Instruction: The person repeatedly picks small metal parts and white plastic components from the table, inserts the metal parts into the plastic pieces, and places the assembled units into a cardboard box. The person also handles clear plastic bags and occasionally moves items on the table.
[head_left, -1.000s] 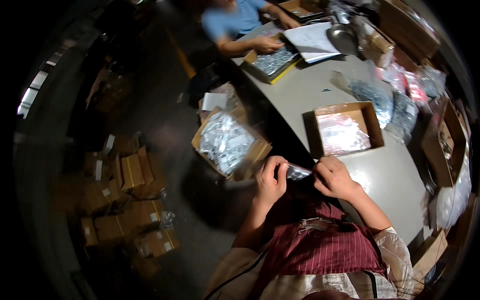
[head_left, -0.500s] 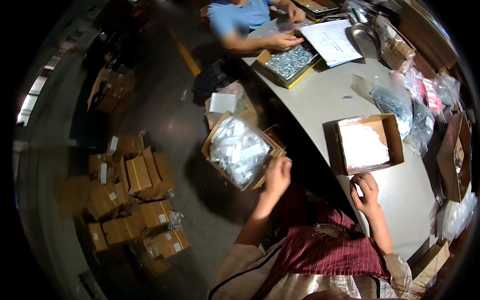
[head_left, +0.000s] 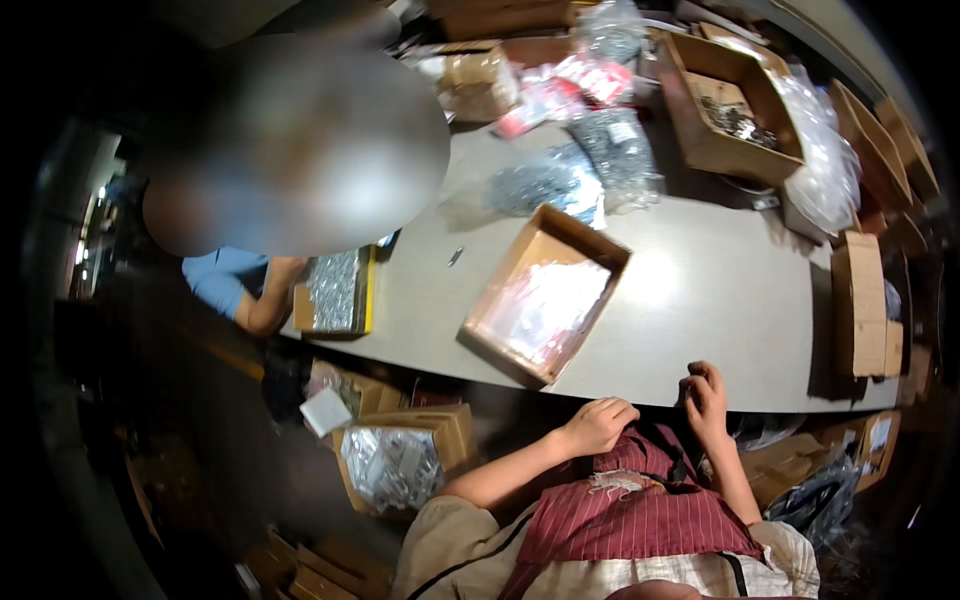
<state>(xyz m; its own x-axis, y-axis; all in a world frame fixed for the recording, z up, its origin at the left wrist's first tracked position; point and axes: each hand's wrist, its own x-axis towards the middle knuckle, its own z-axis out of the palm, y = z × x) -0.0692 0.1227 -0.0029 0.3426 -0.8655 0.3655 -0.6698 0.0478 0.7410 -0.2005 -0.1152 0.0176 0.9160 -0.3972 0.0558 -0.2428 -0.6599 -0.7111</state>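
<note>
Table (head_left: 720, 290) runs across the view, grey, curved edge facing the person. Since a second ago both hands have dropped from chest height, where they pinched a small clear bag together, to the lap just under the table edge; the bag no longer shows, so that piece looks finished with and the hands sit between items.

Left hand (head_left: 598, 424) is curled loosely into a fist over the striped apron (head_left: 640, 510); nothing visible in it. Right hand (head_left: 705, 398) has fingers bent at the table edge; whether it grips anything small, cannot tell.

Containers, big to small:
- Floor box (head_left: 400, 462) by the left elbow, lined with clear plastic, full of small shiny bagged parts.
- Open box (head_left: 545, 292) on the table ahead of the hands, nearest to them, holding a heap of clear pinkish bags.
- Far box (head_left: 728, 105) at the table's back, dark small parts in the bottom.
- Tray (head_left: 335, 292) with a yellow rim at the left table edge, packed with metal parts, a co-worker's arm (head_left: 262, 300) beside it.

Loose bags (head_left: 580, 170) of metal parts lie between the boxes.
</note>
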